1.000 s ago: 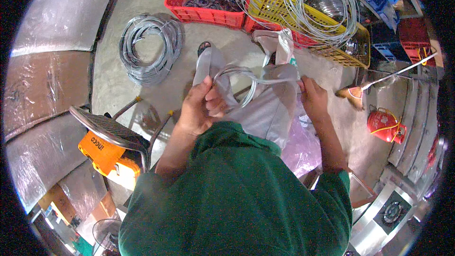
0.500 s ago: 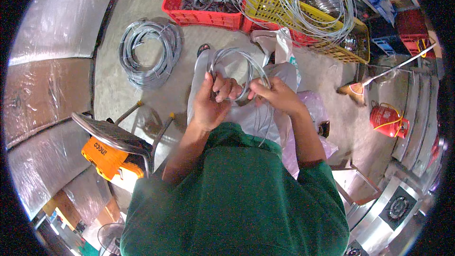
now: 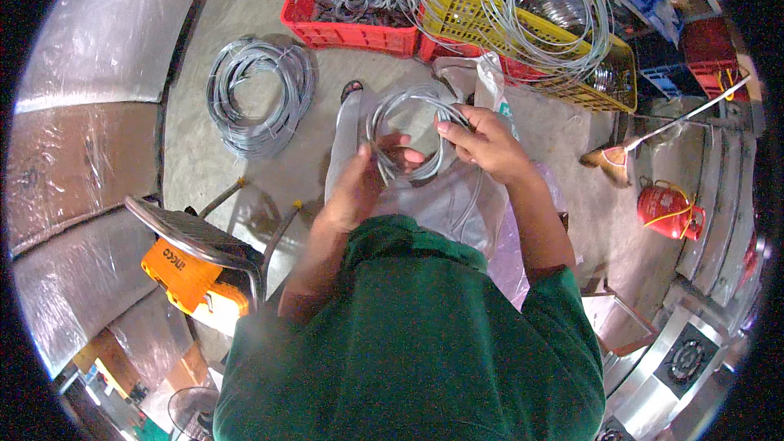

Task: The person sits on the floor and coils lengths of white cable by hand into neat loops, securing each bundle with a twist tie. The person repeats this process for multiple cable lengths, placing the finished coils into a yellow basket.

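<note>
A small coil of grey wire (image 3: 384, 111) hangs over my lap, its loops bunched into a ring. My right hand (image 3: 488, 144) grips the ring's right side, thumb on top and fingers wrapped round it. A loose wire tail drops below that hand. My left hand (image 3: 359, 184) is at the lower left of the ring with its fingers stretched out and apart; some reach into the ring's opening. Part of that hand is slightly blurred, and whether it touches the wire is hard to see. On the floor to the left lies a larger grey wire coil (image 3: 219, 98).
Ahead are a red crate (image 3: 351, 36) of small wire rings and a yellow crate (image 3: 469, 18) with wire coils draped over it. An orange-and-black tool (image 3: 184, 273) stands left. A broom (image 3: 612, 162) and red gas cylinder (image 3: 665, 206) are on the right.
My right hand has moved slightly up and turned, gripping the ring's right side. The left hand's curled fingers have loosened and spread. The coil looks rounder and tidier.
</note>
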Available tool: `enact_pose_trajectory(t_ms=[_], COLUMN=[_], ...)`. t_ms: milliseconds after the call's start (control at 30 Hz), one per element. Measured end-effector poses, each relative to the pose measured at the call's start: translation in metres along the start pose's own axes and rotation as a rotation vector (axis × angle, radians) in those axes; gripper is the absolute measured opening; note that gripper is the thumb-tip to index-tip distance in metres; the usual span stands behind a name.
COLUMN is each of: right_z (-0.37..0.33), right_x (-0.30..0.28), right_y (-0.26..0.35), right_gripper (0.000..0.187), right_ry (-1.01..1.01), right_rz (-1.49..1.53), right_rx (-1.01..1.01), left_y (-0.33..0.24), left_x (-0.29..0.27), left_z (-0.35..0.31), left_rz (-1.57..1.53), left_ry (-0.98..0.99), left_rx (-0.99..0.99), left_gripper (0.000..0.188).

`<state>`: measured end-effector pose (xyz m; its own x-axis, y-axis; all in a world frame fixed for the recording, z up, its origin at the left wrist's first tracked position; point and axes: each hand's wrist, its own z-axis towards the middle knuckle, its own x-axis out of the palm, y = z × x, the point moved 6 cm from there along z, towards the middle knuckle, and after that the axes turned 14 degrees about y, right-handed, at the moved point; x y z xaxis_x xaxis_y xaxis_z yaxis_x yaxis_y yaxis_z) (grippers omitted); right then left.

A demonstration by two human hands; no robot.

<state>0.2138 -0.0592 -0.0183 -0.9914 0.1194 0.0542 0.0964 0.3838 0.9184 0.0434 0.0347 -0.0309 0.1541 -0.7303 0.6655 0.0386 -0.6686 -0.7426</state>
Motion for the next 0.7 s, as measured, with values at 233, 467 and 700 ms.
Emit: enact_pose_trajectory(t_ms=[233, 467, 700], right_z=[-0.007, -0.024, -0.055], right_x=[0.021, 0.024, -0.024], right_y=[0.034, 0.056, 0.054], right_gripper=[0.03, 0.027, 0.025], right_ry=[0.171, 0.229, -0.077], right_rz=[-0.453, -0.696, -0.791], right_rx=[-0.178, -0.239, -0.299], left_y=[-0.05, -0.061, -0.064], left_x=[-0.009, 0.016, -0.003], left_z=[0.026, 0.037, 0.013], left_rz=[0.176, 0.856, 0.241], left_ry=[0.003, -0.048, -0.298], left_rx=[-0.381, -0.44, -0.421], left_gripper=[0.054, 0.037, 0.04])
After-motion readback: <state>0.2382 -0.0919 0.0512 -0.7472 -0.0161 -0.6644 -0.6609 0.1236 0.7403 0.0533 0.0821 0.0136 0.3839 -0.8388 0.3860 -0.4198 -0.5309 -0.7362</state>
